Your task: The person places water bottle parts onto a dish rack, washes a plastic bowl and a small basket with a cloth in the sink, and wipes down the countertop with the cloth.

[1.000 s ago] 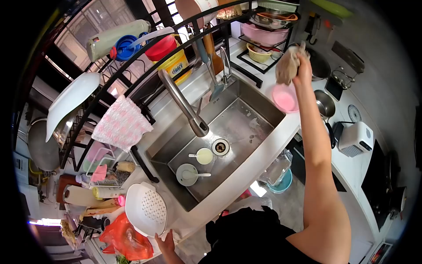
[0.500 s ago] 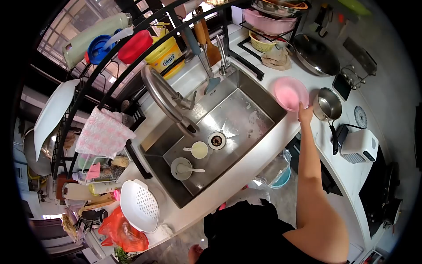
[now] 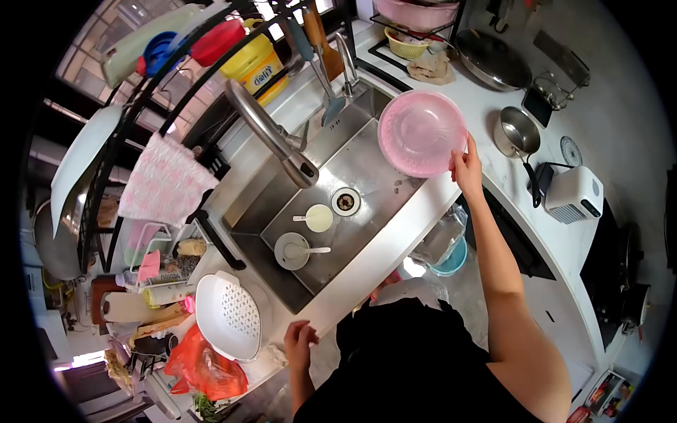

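Observation:
My right hand [image 3: 467, 169] grips the rim of a translucent pink basin [image 3: 422, 132], which is raised over the right end of the steel sink [image 3: 367, 166]. My left hand [image 3: 300, 343] hangs in front of the counter edge, fingers loosely bent and apart, with nothing in them. Closest to it on the counter is a white colander [image 3: 240, 321]. Inside the sink lie a small pale cup with a handle [image 3: 319, 218] and a white bowl [image 3: 288, 262] with a white spoon [image 3: 314, 250] in it.
A curved faucet [image 3: 275, 137] arches over the sink. To the right are a small saucepan [image 3: 517, 130], a white appliance [image 3: 575, 194] and a lidded pan [image 3: 492, 60]. A red plastic bag [image 3: 204, 366] sits at the left, below a hanging pink cloth [image 3: 166, 180].
My right hand has lifted the pink basin off the right counter and brought it left over the sink. My left hand has risen toward the counter's front edge.

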Demonstrator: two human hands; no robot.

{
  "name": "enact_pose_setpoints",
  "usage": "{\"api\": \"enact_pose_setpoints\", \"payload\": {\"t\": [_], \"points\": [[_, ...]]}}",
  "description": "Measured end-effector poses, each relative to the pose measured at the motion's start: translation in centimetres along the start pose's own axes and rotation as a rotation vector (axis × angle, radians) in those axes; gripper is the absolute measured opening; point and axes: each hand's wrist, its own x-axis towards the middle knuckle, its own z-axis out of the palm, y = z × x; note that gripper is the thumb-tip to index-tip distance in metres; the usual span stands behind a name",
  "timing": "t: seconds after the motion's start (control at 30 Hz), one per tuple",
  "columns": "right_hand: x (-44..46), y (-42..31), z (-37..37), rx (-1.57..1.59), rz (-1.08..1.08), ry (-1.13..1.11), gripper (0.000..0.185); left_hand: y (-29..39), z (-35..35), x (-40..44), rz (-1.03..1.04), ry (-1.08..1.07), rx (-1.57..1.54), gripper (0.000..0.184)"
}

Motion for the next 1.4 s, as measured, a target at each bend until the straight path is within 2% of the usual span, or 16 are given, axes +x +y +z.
{"api": "enact_pose_setpoints", "payload": {"t": [0.2, 0.27, 0.4, 0.57, 0.6, 0.67, 0.77, 0.87, 0.93, 0.97, 1.03, 1.1, 1.23, 1.3, 1.33, 1.4], "points": [[-4.1, -4.8, 0.9, -0.224, -0.344, -0.11, 0.056, 3.8, 3.7, 6.9, 0.301, -0.213, 0.071, 0.014], [-5.1, -6.2, 1.7, -0.429, -0.568, -0.139, 0.055, 5.2, 5.2, 9.5, 0.573, -0.165, 0.381, 0.018], [-5.8, -7.1, 3.1, -0.715, -0.702, -0.297, 0.057, 14.3, 10.7, 9.5, 1.125, -0.085, 0.652, 0.032], [-4.7, -6.2, 5.3, -0.752, -0.979, -0.369, 0.061, 19.7, 17.1, 12.9, 1.246, -0.09, 0.758, 0.052], [-4.1, -6.0, 5.5, -0.752, -1.003, -0.372, 0.062, 19.6, 18.0, 14.6, 1.19, -0.122, 0.79, 0.057], [-2.1, -5.3, 5.8, -0.763, -1.038, -0.417, 0.061, 18.2, 19.0, 18.7, 1.078, -0.183, 0.719, 0.048], [2.9, -5.5, 5.1, -0.521, -0.744, -0.646, 0.047, 16.9, 20.4, 21.2, 1.069, -0.132, 0.622, 0.045], [14.7, -1.8, 5.5, -0.362, -0.598, -0.234, 0.036, 15.6, 22.2, 22.1, 1.025, -0.049, 0.629, 0.045], [24.3, 1.7, 6.3, -0.589, -0.504, 0.036, 0.03, 14.7, 23.5, 23.3, 0.696, -0.019, 0.435, 0.045], [28.3, 2.4, 6.9, -0.56, -0.378, 0.029, 0.03, 14.4, 24.1, 24.3, 0.675, 0.0, 0.469, 0.045], [36.5, 7.1, 8.9, -0.607, -0.447, 0.069, 0.032, 13.2, 24.7, 25.7, 0.387, -0.08, 0.084, 0.046], [41.4, 12.6, 11.4, -0.705, -0.645, 0.346, 0.037, 12.7, 25.3, 26.7, 0.208, -0.061, -0.021, 0.045], [38.8, 14.2, 10.1, -1.005, -0.488, 0.221, 0.04, 14.1, 27.3, 27.0, 0.048, -0.014, -0.132, 0.039], [39.5, 14.4, 8.1, -0.651, -0.345, -0.246, 0.043, 15.0, 27.9, 27.0, 0.037, -0.031, -0.148, 0.039], [37.5, 14.0, 7.1, -0.606, -0.323, -0.245, 0.038, 15.6, 28.3, 26.8, 0.043, -0.029, -0.158, 0.039], [32.1, 12.0, 4.4, 0.195, 0.141, -0.418, 0.035, 16.5, 29.2, 26.2, 0.046, 0.003, -0.26, 0.04]]}}
